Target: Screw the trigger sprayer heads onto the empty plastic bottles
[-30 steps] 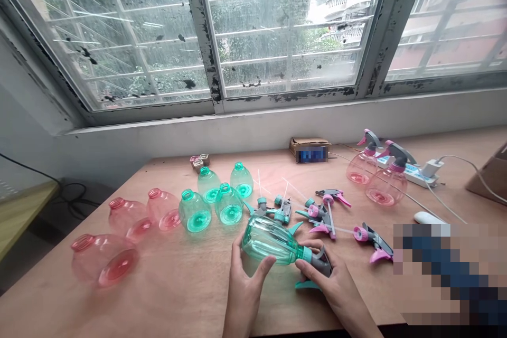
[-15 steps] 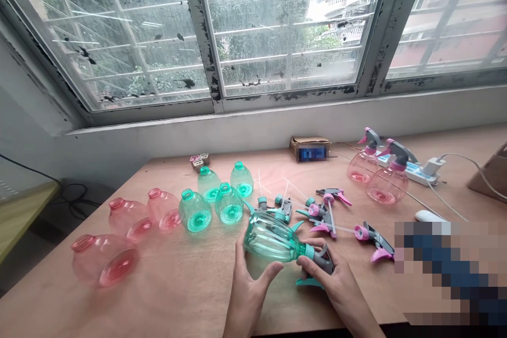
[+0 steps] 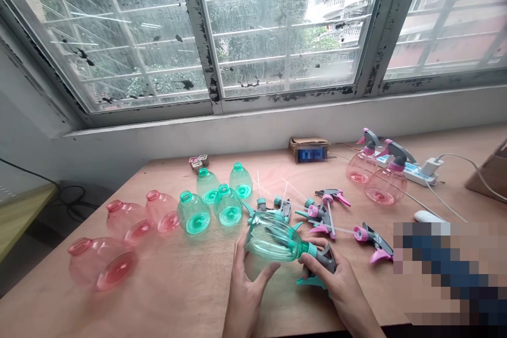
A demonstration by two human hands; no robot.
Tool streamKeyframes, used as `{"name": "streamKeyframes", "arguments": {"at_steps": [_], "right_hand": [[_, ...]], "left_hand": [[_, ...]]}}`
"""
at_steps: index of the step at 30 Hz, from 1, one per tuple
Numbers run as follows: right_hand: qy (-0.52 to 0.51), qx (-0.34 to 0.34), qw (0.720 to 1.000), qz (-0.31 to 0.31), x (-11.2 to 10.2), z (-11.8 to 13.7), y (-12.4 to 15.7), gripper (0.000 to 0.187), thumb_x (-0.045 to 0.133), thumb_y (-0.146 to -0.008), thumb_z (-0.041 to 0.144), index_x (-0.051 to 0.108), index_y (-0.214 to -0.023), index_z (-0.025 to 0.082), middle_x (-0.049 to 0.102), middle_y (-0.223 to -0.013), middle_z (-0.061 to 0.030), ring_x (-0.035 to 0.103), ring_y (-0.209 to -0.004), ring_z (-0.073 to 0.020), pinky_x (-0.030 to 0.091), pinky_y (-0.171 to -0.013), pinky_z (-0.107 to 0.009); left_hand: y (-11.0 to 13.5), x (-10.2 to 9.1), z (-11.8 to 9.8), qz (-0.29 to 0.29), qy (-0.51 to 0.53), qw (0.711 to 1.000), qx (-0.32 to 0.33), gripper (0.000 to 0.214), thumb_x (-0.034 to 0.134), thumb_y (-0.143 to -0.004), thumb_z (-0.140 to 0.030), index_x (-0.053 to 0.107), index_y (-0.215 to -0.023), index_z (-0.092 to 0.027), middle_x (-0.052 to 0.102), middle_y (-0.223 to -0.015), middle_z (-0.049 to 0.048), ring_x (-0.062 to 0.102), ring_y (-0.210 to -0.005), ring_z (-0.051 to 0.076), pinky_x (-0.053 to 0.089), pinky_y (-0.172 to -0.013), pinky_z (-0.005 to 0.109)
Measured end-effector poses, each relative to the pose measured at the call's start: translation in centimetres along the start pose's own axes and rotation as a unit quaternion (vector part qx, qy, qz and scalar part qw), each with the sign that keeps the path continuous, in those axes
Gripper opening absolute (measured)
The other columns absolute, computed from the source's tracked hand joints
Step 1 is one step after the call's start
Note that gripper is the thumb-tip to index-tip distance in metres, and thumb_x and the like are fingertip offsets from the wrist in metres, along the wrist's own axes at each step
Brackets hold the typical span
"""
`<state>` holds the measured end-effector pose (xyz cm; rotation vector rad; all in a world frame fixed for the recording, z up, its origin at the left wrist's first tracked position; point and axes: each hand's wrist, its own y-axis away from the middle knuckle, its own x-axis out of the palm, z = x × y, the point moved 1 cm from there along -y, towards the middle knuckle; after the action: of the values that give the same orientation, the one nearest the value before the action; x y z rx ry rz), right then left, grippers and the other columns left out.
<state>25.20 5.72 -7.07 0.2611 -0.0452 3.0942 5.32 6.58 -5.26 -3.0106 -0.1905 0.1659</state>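
A clear green spray bottle (image 3: 273, 240) lies tilted on its side between my hands, above the front of the table. My left hand (image 3: 249, 280) is wrapped round the bottle's base end. At the neck, my right hand (image 3: 332, 274) grips the grey and teal trigger sprayer (image 3: 325, 260), thumb at the collar. The sprayer sits at the bottle's mouth; whether it is fully tightened I cannot tell. Just beyond the bottle lie several loose trigger sprayers, some teal and grey (image 3: 283, 208), others pink and grey (image 3: 325, 216).
Several open green bottles (image 3: 228, 206) stand left of centre, with pink open bottles (image 3: 103, 264) further left. Two pink bottles with sprayers (image 3: 386, 185) stand at the right by a power strip (image 3: 420, 173). A digital clock (image 3: 311, 153) is at the back. A blurred patch covers the lower right.
The hands and the green bottle stay almost in place, with a very slight shift to the right. The view has moved a little; the things on the table stay put.
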Motion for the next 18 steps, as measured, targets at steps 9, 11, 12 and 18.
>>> {"name": "streamKeyframes", "arguments": {"at_steps": [9,11,12,18], "right_hand": [[-0.040,0.010,0.999,0.013,0.6,0.3,0.3,0.038,0.086,-0.084,0.047,0.068,-0.106,0.023,0.067,-0.073,0.0035,0.066,-0.066,-0.0201,0.055,-0.066,-0.031],[-0.040,0.007,0.999,0.012,0.6,0.3,0.3,0.037,0.086,-0.083,0.047,0.069,-0.106,0.023,0.068,-0.071,0.0036,0.065,-0.066,-0.0199,0.054,-0.065,-0.030],[-0.036,0.005,0.999,0.009,0.6,0.3,0.4,0.037,0.086,-0.084,0.047,0.069,-0.106,0.022,0.068,-0.071,0.0036,0.065,-0.066,-0.0200,0.054,-0.066,-0.030],[-0.003,-0.001,1.000,-0.004,0.0,-0.1,0.0,0.037,0.080,-0.089,0.050,0.066,-0.106,0.021,0.069,-0.068,0.0016,0.066,-0.067,-0.0213,0.053,-0.069,-0.032]], "left_hand": [[0.1,0.2,-0.8,0.023,0.031,0.999,0.002,0.087,0.077,-0.086,-0.048,0.031,-0.158,-0.031,0.043,-0.165,0.0089,0.038,-0.152,0.032,0.028,-0.126,0.048],[0.1,0.1,-1.1,0.018,0.037,0.999,-0.002,0.084,0.075,-0.087,-0.049,0.033,-0.157,-0.031,0.043,-0.165,0.0096,0.040,-0.151,0.033,0.030,-0.125,0.049],[0.1,0.1,-1.1,0.015,0.035,0.999,-0.002,0.083,0.075,-0.087,-0.049,0.033,-0.157,-0.031,0.042,-0.165,0.0093,0.040,-0.151,0.033,0.030,-0.125,0.049],[-0.1,0.1,-0.3,0.007,0.006,1.000,-0.006,0.085,0.084,-0.079,-0.045,0.044,-0.153,-0.031,0.051,-0.160,0.0078,0.047,-0.146,0.035,0.033,-0.124,0.049]]}}
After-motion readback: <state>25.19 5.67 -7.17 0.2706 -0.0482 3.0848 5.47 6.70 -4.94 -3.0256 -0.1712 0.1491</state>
